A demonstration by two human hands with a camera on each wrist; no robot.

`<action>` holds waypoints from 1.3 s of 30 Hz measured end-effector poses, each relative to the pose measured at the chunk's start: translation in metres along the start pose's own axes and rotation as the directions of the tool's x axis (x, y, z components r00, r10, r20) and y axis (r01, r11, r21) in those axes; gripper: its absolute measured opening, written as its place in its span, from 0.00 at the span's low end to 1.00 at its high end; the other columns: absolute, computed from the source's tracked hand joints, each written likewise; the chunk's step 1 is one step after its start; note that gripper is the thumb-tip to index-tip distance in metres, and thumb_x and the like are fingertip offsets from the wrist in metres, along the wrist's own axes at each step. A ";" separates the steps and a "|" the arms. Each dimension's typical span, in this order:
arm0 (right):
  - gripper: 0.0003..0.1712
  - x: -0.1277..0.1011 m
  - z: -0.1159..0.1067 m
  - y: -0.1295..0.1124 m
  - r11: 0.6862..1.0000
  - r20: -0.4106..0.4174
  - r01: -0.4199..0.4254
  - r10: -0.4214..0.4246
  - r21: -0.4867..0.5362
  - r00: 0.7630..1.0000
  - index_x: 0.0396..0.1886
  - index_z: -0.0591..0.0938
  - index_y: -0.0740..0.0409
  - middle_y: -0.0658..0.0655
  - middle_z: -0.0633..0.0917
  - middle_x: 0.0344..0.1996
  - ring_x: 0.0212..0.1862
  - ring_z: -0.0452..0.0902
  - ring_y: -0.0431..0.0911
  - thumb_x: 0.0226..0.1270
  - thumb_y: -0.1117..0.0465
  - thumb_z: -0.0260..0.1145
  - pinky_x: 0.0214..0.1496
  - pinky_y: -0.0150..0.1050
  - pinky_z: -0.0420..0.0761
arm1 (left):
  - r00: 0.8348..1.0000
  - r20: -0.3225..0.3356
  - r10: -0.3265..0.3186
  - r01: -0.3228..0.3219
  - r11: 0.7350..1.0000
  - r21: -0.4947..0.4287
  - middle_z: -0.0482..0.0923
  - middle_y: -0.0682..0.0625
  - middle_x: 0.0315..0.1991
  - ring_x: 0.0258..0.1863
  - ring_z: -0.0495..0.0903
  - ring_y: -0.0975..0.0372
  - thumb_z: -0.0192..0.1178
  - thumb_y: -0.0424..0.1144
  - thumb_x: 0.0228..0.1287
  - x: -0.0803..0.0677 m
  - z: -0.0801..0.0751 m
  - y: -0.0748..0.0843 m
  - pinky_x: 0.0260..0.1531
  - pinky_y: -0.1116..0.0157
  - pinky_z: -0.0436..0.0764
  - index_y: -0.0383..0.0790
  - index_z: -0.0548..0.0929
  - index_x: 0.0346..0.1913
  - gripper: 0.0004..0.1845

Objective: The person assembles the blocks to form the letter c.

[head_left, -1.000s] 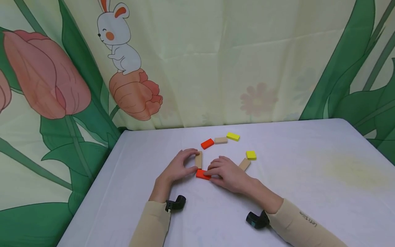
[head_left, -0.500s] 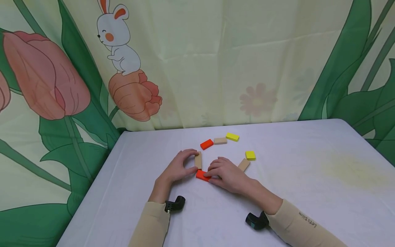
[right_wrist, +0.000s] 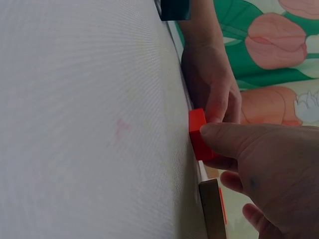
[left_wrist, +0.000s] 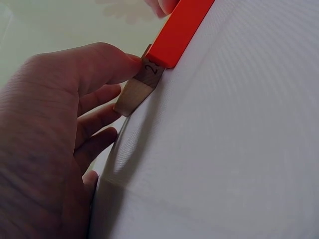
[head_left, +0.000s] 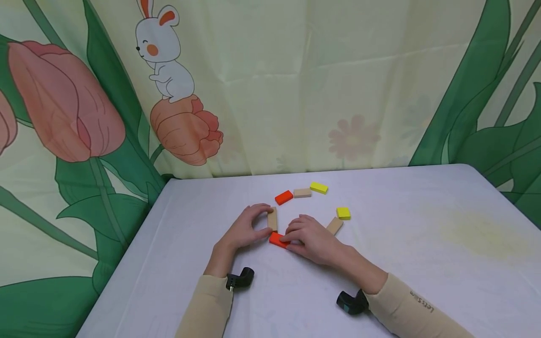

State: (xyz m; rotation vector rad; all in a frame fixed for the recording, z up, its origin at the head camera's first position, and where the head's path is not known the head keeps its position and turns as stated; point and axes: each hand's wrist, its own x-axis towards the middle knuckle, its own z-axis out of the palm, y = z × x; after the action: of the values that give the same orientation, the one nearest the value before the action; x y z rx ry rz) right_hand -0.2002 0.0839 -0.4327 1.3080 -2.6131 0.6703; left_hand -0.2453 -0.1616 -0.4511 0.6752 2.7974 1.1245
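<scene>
- head view: left hand (head_left: 245, 230) curled round the upright-lying tan block (head_left: 272, 218), fingers at its far end and thumb at its near end, pinching it flat on the white table (head_left: 422, 263).
- right hand (head_left: 310, 237) clamped on the orange block (head_left: 276, 239), fingers over its top, thumb at its near edge; block lying flat just below the tan one.
- left wrist view: orange block (left_wrist: 179, 32) touching the near end of the tan block (left_wrist: 139, 89), meeting at a corner; thumb pressed on the tan block's side.
- right wrist view: orange block (right_wrist: 198, 134) pinched under the thumb, another tan block (right_wrist: 212, 209) lying just beside that hand.
- judged done: two pieces brought together at a right angle, both hands on them, seemingly squaring the joint.
- judged left: second orange block (head_left: 283, 197), small tan block (head_left: 302, 192) and yellow block (head_left: 319, 188) lying in a loose row farther back, apart from the joined pair.
- also loose: yellow cube-like block (head_left: 343, 213) and slanted tan block (head_left: 335, 226) to the right, near the right hand, not joined to anything.
- roughly an early stage, by this count: two of seven pieces set.
</scene>
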 end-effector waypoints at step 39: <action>0.12 -0.005 -0.008 0.001 0.997 0.033 -0.083 0.082 0.010 0.996 0.46 0.91 0.54 0.48 0.86 0.38 0.51 0.77 0.48 0.62 0.61 0.76 0.70 0.60 0.65 | 0.999 0.028 0.044 -0.045 0.997 0.066 0.73 0.50 0.68 0.71 0.66 0.58 0.69 0.44 0.63 0.004 0.003 0.006 0.75 0.49 0.44 0.45 0.79 0.65 0.27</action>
State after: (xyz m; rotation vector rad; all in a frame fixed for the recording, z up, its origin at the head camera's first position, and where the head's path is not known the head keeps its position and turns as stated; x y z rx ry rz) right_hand -0.1988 0.0920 -0.4272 1.2302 -2.7061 0.6832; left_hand -0.2461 -0.1539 -0.4487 0.7560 2.8225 1.0254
